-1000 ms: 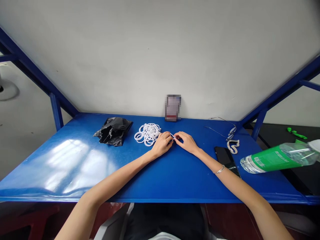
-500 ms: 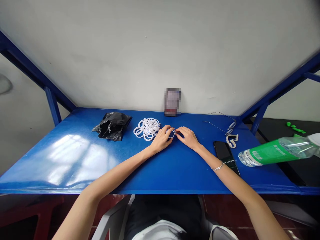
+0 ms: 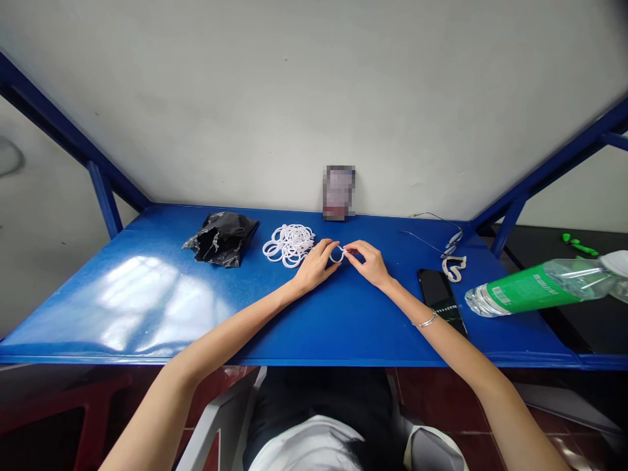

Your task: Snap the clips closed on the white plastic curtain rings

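My left hand point(image 3: 316, 265) and my right hand point(image 3: 369, 263) meet over the middle of the blue table point(image 3: 147, 294). Between their fingertips both pinch one small white ring point(image 3: 337, 254), held just above the tabletop. Right beside my left hand lies a pile of several white rings point(image 3: 289, 243). A silver bangle point(image 3: 428, 320) circles my right wrist.
A crumpled black plastic bag point(image 3: 222, 237) lies left of the rings. A small card point(image 3: 339, 193) leans on the wall behind. To the right are a black phone point(image 3: 439, 297), a heart-shaped piece point(image 3: 454, 267), glasses point(image 3: 444, 242) and a green-labelled water bottle point(image 3: 540, 288).
Both hands have stayed together on the white ring and lifted it slightly, fingers shifting. The camera view has drifted, so the table sits higher in the picture.
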